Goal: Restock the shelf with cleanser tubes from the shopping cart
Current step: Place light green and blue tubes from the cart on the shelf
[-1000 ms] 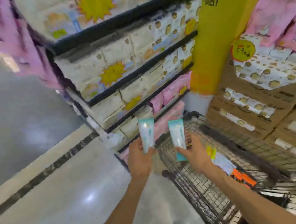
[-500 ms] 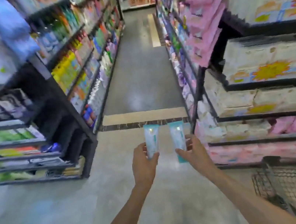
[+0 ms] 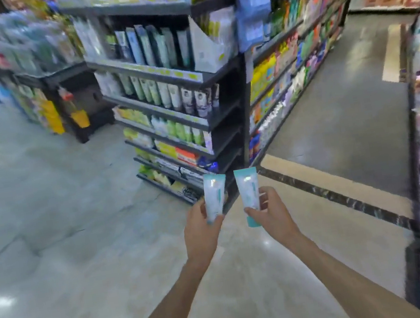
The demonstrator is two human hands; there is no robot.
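- Cleanser tubes: the shopping cart seen earlier is gone from view; a shelf (image 3: 167, 105) of tubes now stands at 12 o'clock.
- Left hand (image 3: 201, 231) grasps the left tube (image 3: 214, 199) upright.
- Right hand (image 3: 272, 215) pinches the right tube (image 3: 248, 194), just beside.

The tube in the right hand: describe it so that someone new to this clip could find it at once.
Start at the dark end-cap shelf in mid-frame and drop to the two raised hands below it. The right hand pinches an upright white tube. Unlike the left hand's tube, its teal cap shows below the fingers.
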